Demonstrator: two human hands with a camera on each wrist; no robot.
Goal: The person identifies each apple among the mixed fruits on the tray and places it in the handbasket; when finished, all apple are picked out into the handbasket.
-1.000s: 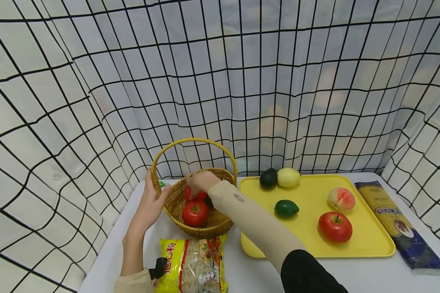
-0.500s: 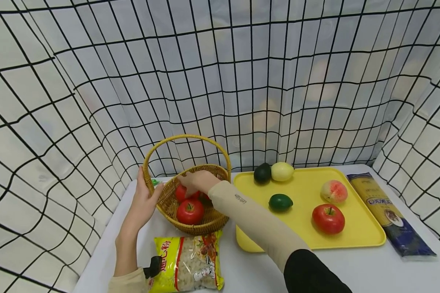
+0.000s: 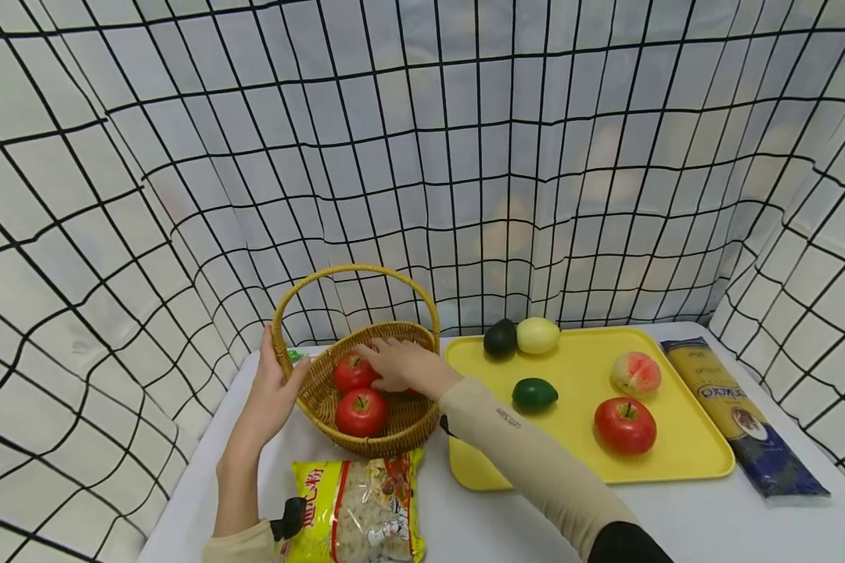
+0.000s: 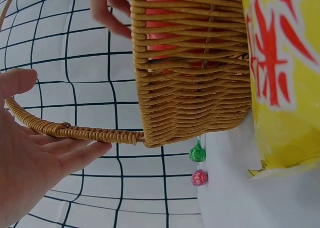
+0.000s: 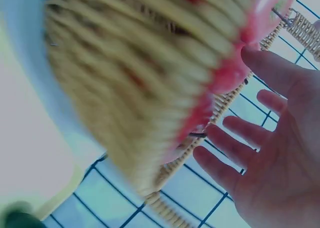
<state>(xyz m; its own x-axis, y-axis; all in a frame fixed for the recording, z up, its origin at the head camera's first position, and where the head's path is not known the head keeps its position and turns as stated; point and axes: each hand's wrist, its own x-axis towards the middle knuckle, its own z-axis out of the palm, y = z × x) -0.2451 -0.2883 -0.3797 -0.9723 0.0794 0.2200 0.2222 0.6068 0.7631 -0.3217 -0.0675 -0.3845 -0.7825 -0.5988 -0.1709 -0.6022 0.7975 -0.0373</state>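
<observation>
A wicker basket with a tall arched handle holds red apples. One apple sits at the front, another apple behind it, and more red shows under my right hand. That hand hovers over the basket, palm down, its fingers extended and near the apples in the right wrist view. My left hand is at the left base of the handle. In the left wrist view the handle lies across its straight fingers, with the thumb held apart from it.
A yellow tray on the right bears an apple, a peach, a lemon and two dark green fruits. A yellow food bag lies before the basket; a blue-gold packet lies beyond the tray. Black netting surrounds the table.
My right hand has let go of a red apple, which now rests at the basket's left rear. The hand has shifted right and its fingers have spread. The left hand stays by the handle.
</observation>
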